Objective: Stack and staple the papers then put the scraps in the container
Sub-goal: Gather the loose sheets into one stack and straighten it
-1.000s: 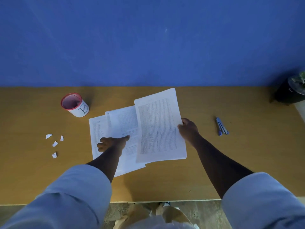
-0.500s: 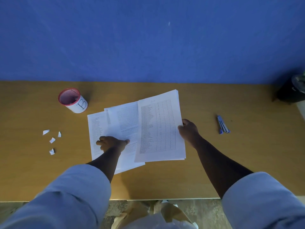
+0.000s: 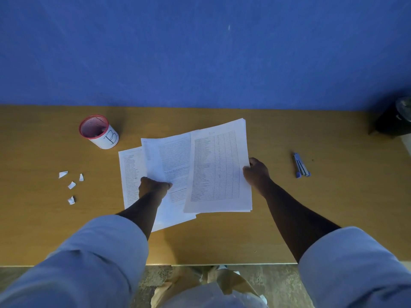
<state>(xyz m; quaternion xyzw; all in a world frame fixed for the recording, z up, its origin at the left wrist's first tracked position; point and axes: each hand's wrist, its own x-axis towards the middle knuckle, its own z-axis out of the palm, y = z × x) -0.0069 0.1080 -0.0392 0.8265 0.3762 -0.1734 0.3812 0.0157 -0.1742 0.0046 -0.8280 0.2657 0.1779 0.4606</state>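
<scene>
Printed white sheets lie fanned out mid-desk. My right hand (image 3: 255, 173) grips the right edge of a stack of table-printed papers (image 3: 219, 167), lifted a little. My left hand (image 3: 153, 187) pinches the middle text sheet (image 3: 172, 156), whose left side curls up off the bottom sheet (image 3: 131, 172). Several small white scraps (image 3: 71, 185) lie at the left. Behind them stands a red-rimmed white container (image 3: 99, 131) marked B. A blue stapler (image 3: 300, 165) rests to the right of my right hand.
The wooden desk (image 3: 311, 207) ends at a blue wall behind. A dark pot (image 3: 393, 121) sits at the far right corner. The desk's front edge is close to my body.
My left hand went from flat with a pointing finger to a pinch on the middle sheet, which has lifted. The right-hand stack stays held.
</scene>
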